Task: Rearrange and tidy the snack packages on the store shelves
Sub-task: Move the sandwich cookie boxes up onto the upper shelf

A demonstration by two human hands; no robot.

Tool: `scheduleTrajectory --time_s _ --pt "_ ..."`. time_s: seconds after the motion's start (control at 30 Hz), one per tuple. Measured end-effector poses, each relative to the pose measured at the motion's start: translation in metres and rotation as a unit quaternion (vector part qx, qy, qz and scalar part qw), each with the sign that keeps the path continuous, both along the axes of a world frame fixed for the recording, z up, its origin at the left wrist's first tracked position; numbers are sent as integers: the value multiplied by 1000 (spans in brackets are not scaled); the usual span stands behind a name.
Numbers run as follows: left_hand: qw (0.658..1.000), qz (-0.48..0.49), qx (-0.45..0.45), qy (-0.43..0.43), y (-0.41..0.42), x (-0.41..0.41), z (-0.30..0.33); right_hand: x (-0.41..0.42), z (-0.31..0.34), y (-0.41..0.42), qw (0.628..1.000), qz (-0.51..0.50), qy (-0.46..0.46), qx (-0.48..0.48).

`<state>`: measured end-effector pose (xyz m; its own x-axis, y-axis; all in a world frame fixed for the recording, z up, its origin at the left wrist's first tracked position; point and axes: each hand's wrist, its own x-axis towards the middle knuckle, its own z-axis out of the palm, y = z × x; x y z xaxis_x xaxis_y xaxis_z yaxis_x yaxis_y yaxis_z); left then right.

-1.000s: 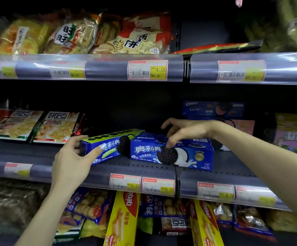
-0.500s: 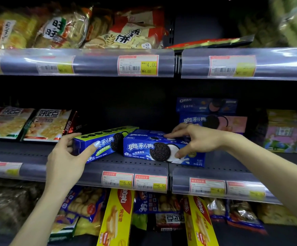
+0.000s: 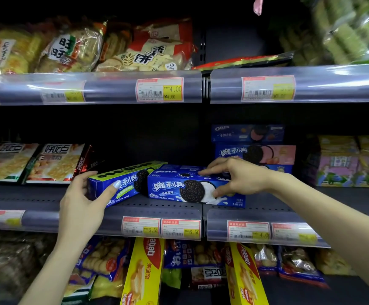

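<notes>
Blue box (image 3: 192,190) in right-hand grip (image 3: 238,177)

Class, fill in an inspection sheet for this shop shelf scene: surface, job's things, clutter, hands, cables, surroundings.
Surface: grey perforated metal middle shelf with price labels along its front rail.
Job's things: blue-and-green cardboard biscuit box lies angled; blue cardboard biscuit box beside it, touching.
Clutter: stacked blue and pink biscuit boxes behind; red-edged cracker packs at left.
Hands: left hand grips the blue-and-green box's end; right hand holds the blue box, fingers on top, thumb on its front.
Cables: nothing seen.
Surroundings: bagged rice crackers above; yellow wafer boxes below.
</notes>
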<state>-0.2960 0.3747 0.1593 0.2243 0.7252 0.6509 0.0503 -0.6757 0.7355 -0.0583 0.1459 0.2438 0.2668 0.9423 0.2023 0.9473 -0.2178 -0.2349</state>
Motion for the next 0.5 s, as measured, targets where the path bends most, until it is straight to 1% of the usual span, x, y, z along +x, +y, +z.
scheduleTrajectory --time_s 0.17,0.5 --pt "1000 -2 -3 1 -1 0 0 0 -2 -2 1000 2 5 17" --pt "1000 10 -10 5 -12 11 -1 7 0 -25 997 10 58 50"
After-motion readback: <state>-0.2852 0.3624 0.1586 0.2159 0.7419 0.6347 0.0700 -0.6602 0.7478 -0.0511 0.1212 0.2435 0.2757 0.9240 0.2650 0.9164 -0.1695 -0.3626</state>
